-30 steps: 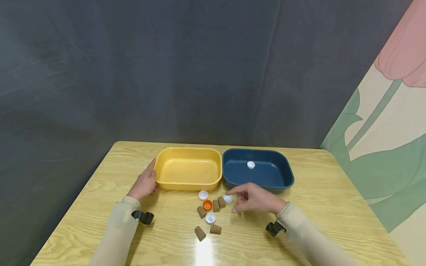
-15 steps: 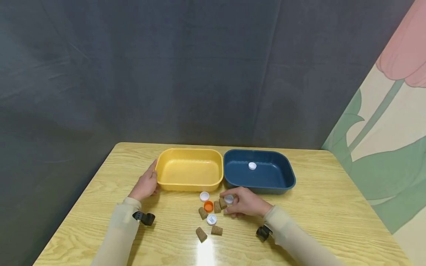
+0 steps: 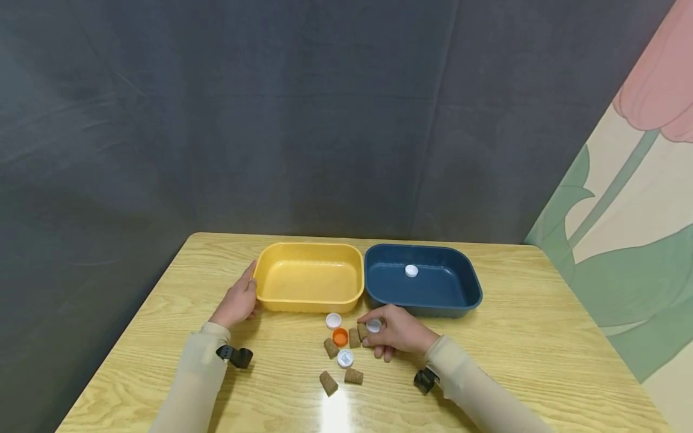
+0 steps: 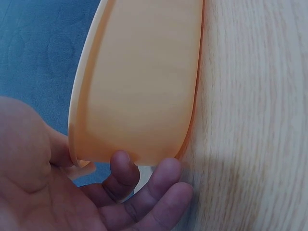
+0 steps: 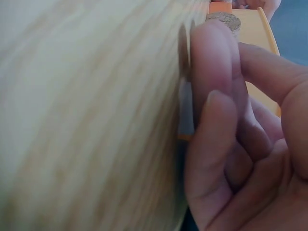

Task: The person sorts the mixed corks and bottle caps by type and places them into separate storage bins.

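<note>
My left hand (image 3: 236, 302) holds the left end of the yellow bin (image 3: 309, 304), its fingers bent against the end wall in the left wrist view. Thumb and forefinger of my right hand (image 3: 403, 331) are closed about a cork (image 3: 362, 331) lying on the table. A white bottle cap (image 3: 373, 325) shows between that thumb and forefinger, right beside the cork. Touching or nearly touching this cork on its left is another cork (image 3: 354, 338). An orange cap (image 3: 340, 337) and a white cap (image 3: 333, 320) lie farther left. In the right wrist view, fingers hide most of the work.
To the right of the yellow bin stands a blue bin (image 3: 428, 310) with a white cap (image 3: 411, 270) inside. Nearer me lie a white cap (image 3: 345, 358) and several corks, including one cork (image 3: 328, 383) at the front. A dark curtain (image 3: 325, 120) hangs behind the table.
My right hand has moved left past the white cap to the cork, and its thumb and forefinger have come together around it. The left hand stays on the yellow bin.
</note>
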`<action>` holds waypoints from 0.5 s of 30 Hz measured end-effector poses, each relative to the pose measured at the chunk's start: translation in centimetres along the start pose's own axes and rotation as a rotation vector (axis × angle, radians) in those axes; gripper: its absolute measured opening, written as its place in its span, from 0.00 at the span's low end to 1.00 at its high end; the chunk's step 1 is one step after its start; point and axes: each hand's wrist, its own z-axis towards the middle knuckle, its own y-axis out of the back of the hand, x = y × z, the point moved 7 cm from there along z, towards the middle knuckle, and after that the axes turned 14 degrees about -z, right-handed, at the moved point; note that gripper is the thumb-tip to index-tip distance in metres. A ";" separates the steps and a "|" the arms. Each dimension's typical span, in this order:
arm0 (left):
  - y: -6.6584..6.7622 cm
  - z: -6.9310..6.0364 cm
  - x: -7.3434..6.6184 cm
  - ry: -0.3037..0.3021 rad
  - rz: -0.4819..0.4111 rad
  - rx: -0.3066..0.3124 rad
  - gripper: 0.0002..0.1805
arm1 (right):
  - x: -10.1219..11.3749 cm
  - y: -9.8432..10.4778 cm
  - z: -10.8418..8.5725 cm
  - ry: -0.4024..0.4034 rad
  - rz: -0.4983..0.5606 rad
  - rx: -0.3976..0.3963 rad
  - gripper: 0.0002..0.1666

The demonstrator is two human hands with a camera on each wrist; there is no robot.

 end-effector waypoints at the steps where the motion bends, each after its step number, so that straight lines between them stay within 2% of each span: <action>1: 0.0 0.0 0.0 -0.001 0.001 0.000 0.30 | 0.0 0.0 0.0 -0.002 0.001 0.000 0.29; 15: 0.0 0.2 0.3 0.004 0.001 -0.007 0.31 | 0.4 -0.2 -0.2 0.013 0.015 0.009 0.28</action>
